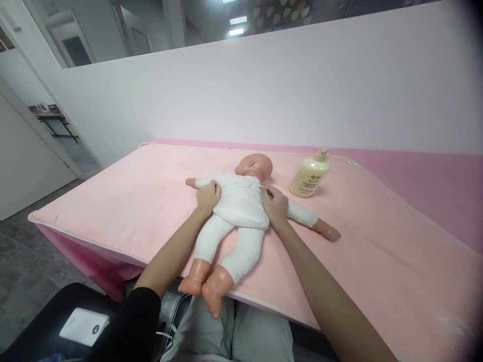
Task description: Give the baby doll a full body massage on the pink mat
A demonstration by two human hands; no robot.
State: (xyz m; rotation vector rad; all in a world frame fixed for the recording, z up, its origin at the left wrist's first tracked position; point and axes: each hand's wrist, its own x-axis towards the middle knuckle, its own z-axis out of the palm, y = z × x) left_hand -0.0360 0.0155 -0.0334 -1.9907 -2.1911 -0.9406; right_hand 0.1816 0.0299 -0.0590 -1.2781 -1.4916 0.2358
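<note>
A baby doll [245, 249] lies on its back on a pink blanket [143, 201], its head [256, 166] turned to the left and its feet reaching over the near edge. White cloth covers its trunk, arms and legs. My left hand [209, 197] is closed at the left side of the chest, fingers curled on the white top [241, 201]. On the other side, my right hand [275, 203] pinches the top's edge just below the shoulder. The fingertips of both hands are partly hidden. One doll arm [302, 213] stretches out beyond my right wrist.
A pump bottle of pale yellow liquid [309, 176] stands right of the doll's head. Behind the table rises a white wall [264, 95] with a window above. A black chair [37, 317] at the lower left holds a white device [83, 326] and a cable.
</note>
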